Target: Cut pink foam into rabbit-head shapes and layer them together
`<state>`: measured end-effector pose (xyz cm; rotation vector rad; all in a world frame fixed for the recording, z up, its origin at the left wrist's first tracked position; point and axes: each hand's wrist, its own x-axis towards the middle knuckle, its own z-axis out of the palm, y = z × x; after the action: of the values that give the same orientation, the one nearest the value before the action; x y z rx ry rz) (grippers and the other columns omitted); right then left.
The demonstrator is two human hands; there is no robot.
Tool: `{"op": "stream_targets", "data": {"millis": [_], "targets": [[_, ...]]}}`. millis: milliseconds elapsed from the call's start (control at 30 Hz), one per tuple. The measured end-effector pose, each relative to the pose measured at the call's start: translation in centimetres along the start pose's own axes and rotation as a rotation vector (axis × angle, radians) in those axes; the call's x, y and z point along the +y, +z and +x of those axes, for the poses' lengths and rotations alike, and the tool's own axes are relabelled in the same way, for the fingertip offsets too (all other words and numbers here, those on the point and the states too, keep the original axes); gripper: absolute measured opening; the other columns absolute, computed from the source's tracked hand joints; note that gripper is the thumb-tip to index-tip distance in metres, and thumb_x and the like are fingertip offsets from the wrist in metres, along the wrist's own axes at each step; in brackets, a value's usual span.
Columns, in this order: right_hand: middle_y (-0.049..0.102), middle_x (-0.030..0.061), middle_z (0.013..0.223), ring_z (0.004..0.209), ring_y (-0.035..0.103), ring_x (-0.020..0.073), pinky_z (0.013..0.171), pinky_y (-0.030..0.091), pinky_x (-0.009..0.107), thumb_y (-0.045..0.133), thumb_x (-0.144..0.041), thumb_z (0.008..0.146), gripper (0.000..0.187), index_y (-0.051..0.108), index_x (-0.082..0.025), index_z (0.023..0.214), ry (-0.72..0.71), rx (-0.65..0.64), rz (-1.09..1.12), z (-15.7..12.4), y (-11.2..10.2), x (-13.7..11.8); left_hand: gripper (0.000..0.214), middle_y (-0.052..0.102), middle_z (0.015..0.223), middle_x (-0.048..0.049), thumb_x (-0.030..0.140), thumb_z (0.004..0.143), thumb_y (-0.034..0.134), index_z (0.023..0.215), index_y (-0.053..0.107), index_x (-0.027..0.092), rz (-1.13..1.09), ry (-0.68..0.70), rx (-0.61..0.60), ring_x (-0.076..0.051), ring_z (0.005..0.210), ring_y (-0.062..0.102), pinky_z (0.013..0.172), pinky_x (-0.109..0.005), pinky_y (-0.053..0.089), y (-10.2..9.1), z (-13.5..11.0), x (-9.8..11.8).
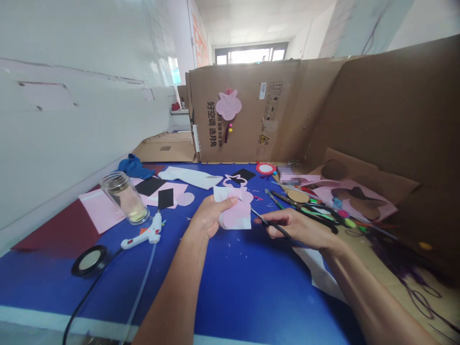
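- Pink-and-white sheets are pinched at their left side by the left hand, over the table.
- Scissors are gripped by the right hand, blades near the sheets' right edge.

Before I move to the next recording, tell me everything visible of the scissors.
The scissors have slim, metallic-looking blades and dark handles, partly hidden by the right hand, which grips them above the blue tabletop. They slant, blades toward the upper left, tips near the right edge of the white-and-pink piece in the left hand. Whether the blades are open or touch it is too small to tell.
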<state>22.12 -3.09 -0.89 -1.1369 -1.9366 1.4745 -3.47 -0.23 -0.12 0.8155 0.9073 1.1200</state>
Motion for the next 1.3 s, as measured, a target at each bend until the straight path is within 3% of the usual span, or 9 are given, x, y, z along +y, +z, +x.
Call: {"op": "stream_targets", "data": {"millis": [400,700,1067,1300], "targets": [[0.06,-0.0011,0.077,0.071,0.044,0.0152,0.07,0.037,0.03,0.08,-0.061,0.08,0.059,0.079,-0.021,0.124,-0.013,0.032,0.057,0.4,0.4,0.3,0.035,0.081,0.109,-0.0195,0.016,0.072,0.09,0.104,0.08,0.008,-0.06,0.029,0.006,-0.028,0.089,0.079,0.086,-0.041,0.064,0.2,0.2,-0.4],[0.049,-0.0024,0.076,0.07,0.034,0.0138,0.066,0.027,0.029,0.077,-0.061,0.083,0.057,0.08,-0.017,0.12,-0.053,0.01,0.069,0.6,0.8,0.0,0.036,0.081,0.11,-0.0192,0.016,0.07,0.09,0.104,0.08,0.009,-0.104,0.06,0.072,-0.028,0.09,0.079,0.09,-0.043,0.064,1.0,0.2,-0.9],[0.047,-0.0023,0.077,0.072,0.034,0.0139,0.067,0.03,0.029,0.077,-0.053,0.088,0.035,0.077,-0.019,0.094,-0.138,0.003,0.123,0.9,0.9,0.3,0.037,0.081,0.109,-0.0179,0.02,0.07,0.09,0.104,0.08,0.011,-0.176,0.076,0.067,-0.029,0.091,0.078,0.09,-0.045,0.063,1.7,0.0,-1.3],[0.054,-0.0011,0.077,0.072,0.038,0.015,0.067,0.031,0.03,0.076,-0.059,0.087,0.047,0.08,-0.021,0.114,-0.084,-0.03,0.08,0.4,0.1,0.5,0.039,0.08,0.104,-0.0197,0.028,0.071,0.091,0.103,0.079,0.01,-0.089,0.029,-0.013,-0.028,0.084,0.078,0.078,-0.041,0.064,0.3,0.1,-0.3]]}}
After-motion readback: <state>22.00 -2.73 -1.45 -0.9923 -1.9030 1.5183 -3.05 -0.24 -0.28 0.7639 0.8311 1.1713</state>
